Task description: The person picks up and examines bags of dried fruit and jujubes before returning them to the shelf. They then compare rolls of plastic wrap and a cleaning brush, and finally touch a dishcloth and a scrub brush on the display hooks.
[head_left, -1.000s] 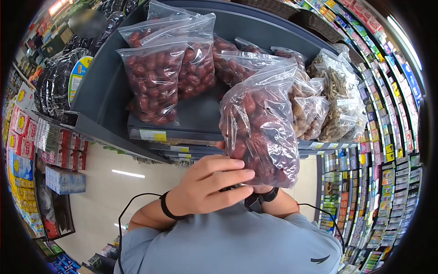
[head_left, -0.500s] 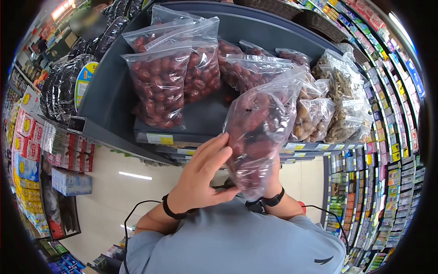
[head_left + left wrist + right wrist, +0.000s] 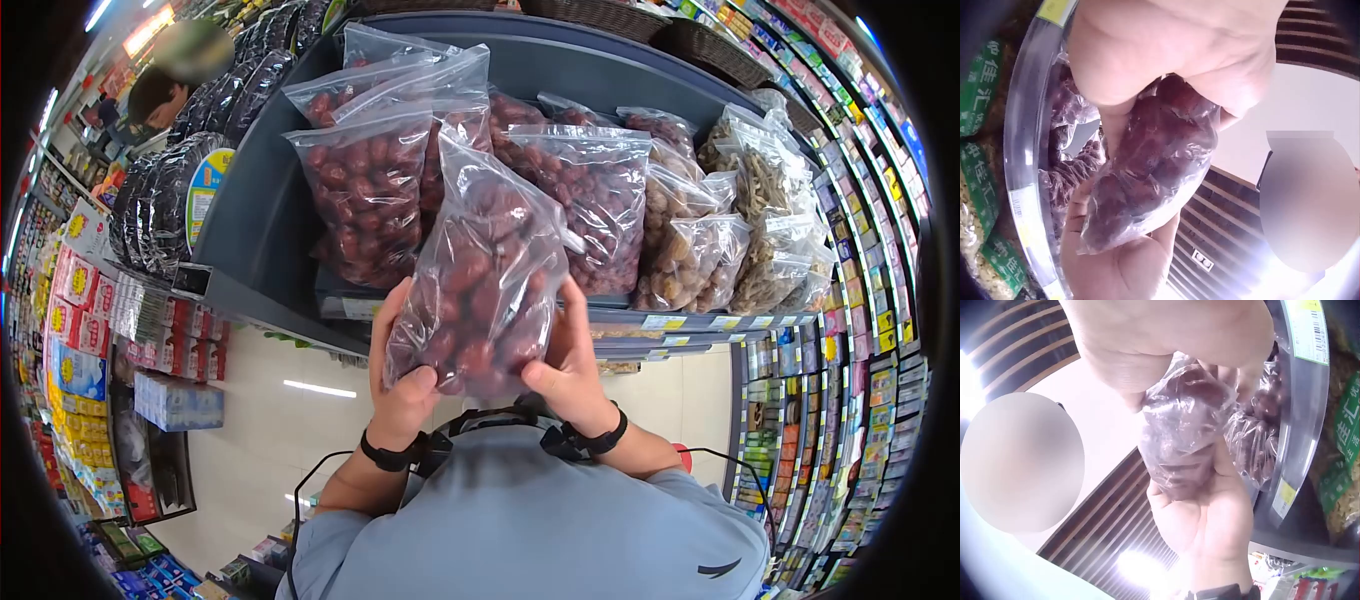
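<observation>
A clear zip bag of red dates [image 3: 480, 300] stands tilted between both hands in the head view, its zip end toward the shelf. My left hand [image 3: 398, 375] grips its left side with the thumb on the front lower corner. On the other side my right hand [image 3: 572, 370] holds it the same way, thumb over the lower right corner. The wrist views show the bag's underside [image 3: 1154, 169] from below, with both palms beside it. Fingers behind the bag are mostly hidden.
A grey shelf [image 3: 270, 200] holds upright bags of red dates [image 3: 370, 200] at left and more date bags [image 3: 600, 200] behind. Farther right are bags of round brown dried goods [image 3: 690, 260] and of dried strips [image 3: 775, 220]. Price labels [image 3: 663, 322] line the shelf edge.
The bag has moved left and turned to face me. My left hand, earlier touching its front and then beside it, now grips its left side; my right hand has come from behind to its right side.
</observation>
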`<state>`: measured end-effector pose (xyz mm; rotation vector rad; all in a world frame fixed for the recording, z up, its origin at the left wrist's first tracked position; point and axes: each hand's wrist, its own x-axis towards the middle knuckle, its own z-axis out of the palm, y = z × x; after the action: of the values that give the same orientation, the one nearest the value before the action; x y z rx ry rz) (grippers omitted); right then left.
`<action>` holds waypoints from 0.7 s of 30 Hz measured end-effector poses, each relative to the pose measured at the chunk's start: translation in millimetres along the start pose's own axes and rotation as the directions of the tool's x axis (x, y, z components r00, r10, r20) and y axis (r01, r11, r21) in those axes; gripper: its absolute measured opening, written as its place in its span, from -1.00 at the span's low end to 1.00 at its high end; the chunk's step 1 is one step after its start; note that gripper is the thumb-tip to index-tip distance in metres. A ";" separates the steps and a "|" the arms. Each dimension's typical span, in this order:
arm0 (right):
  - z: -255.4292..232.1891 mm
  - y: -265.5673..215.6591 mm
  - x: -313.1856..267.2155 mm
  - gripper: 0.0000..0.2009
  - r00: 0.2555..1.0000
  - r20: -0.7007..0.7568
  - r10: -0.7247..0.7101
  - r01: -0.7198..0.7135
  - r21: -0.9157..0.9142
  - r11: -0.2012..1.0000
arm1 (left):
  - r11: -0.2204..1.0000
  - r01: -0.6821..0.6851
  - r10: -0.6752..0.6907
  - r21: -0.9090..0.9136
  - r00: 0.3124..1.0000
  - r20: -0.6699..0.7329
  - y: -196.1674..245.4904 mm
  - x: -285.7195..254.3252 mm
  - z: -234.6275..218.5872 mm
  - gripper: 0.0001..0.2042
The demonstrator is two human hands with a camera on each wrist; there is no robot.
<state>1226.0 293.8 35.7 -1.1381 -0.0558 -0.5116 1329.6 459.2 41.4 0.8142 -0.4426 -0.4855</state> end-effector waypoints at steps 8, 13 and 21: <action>-7.6 -6.6 11.9 0.10 0.999 0.037 -0.025 0.037 -0.377 0.925 | 0.934 -0.044 -0.027 0.354 0.981 0.192 21.4 15.9 -13.4 -0.20; -19.0 -2.9 33.3 -0.02 0.962 0.101 -0.254 0.253 -0.676 0.692 | 0.803 -0.242 0.097 0.545 0.955 0.281 20.7 42.0 -23.3 -0.30; -7.2 5.3 75.6 -0.25 0.894 0.262 -0.364 0.388 -0.858 0.336 | 0.196 -0.365 0.227 0.910 0.920 0.320 19.9 63.4 -13.1 -0.44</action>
<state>1293.5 261.8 50.6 -2.2552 -0.0700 -1.0226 1392.4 442.6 60.6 1.8890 -1.0492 0.2282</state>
